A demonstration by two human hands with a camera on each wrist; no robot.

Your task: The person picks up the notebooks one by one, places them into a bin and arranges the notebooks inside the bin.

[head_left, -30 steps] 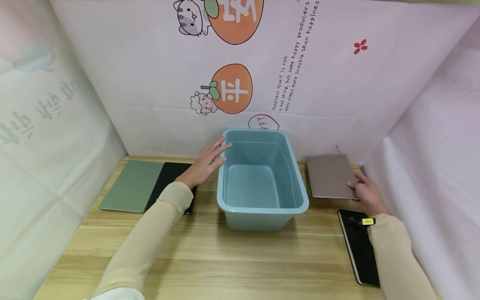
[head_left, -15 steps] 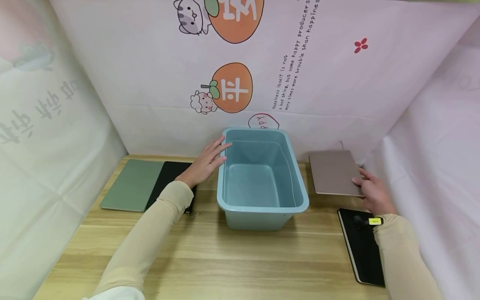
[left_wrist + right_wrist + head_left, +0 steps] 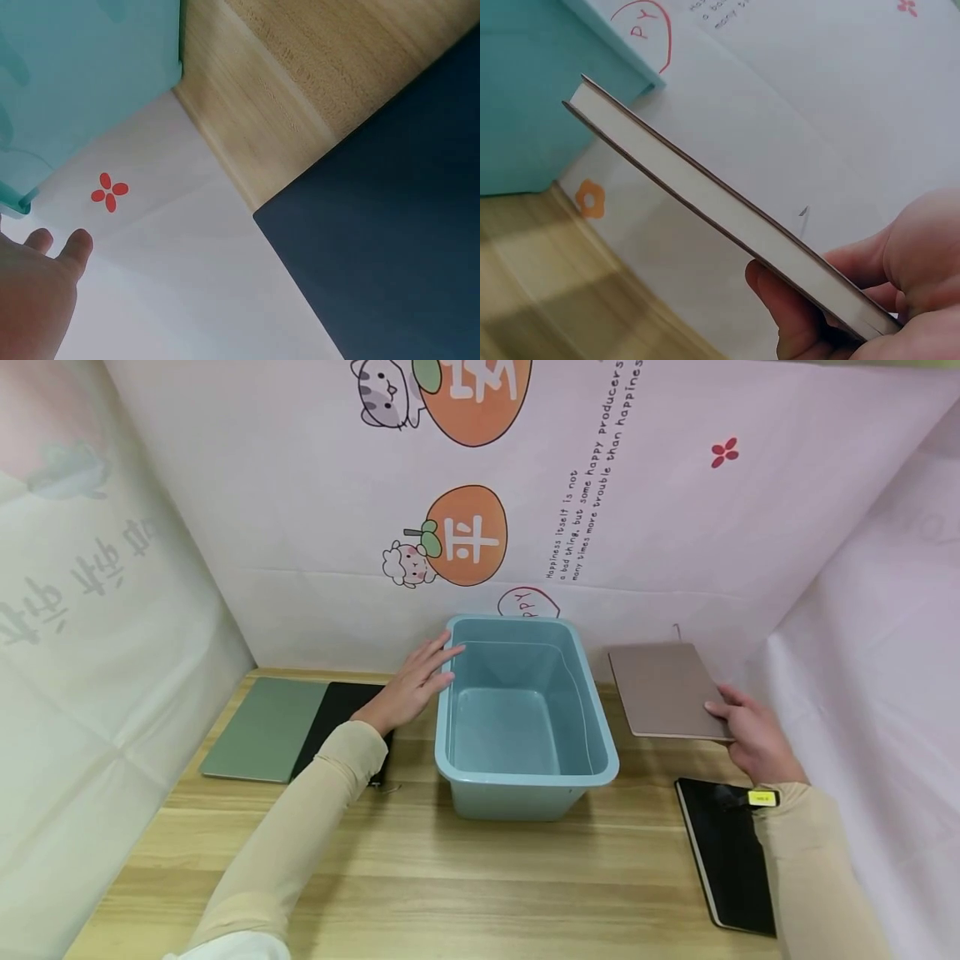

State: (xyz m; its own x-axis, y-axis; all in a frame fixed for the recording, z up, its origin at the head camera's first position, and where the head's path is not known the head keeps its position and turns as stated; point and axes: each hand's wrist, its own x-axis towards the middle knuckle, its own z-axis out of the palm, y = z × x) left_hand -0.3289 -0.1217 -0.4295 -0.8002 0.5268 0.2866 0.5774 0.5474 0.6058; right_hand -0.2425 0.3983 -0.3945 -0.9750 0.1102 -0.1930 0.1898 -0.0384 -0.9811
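Observation:
My right hand (image 3: 761,735) pinches a grey-brown hardcover notebook (image 3: 667,689) by its right side, thumb on the top cover. In the right wrist view, the notebook's pale page edges (image 3: 720,206) show, with fingers on both covers. It is held above the table, to the right of a blue plastic tub (image 3: 525,779). A thin ribbon pokes out past its far edge. My left hand (image 3: 411,689) rests with extended fingers on the tub's left rim. Inside, the tub is bare. In the left wrist view only part of this hand (image 3: 34,300) appears.
At left, a green notebook (image 3: 266,727) lies beside a black notebook (image 3: 341,702), partly covered by the left arm. Another black notebook (image 3: 723,852) lies under the right forearm. White printed sheeting (image 3: 637,602) walls the wooden table (image 3: 465,885) at the back and sides.
The right hand has raised the grey-brown notebook off the table, moving slightly right, then the notebook swings back a little left. The left hand and tub stay in place.

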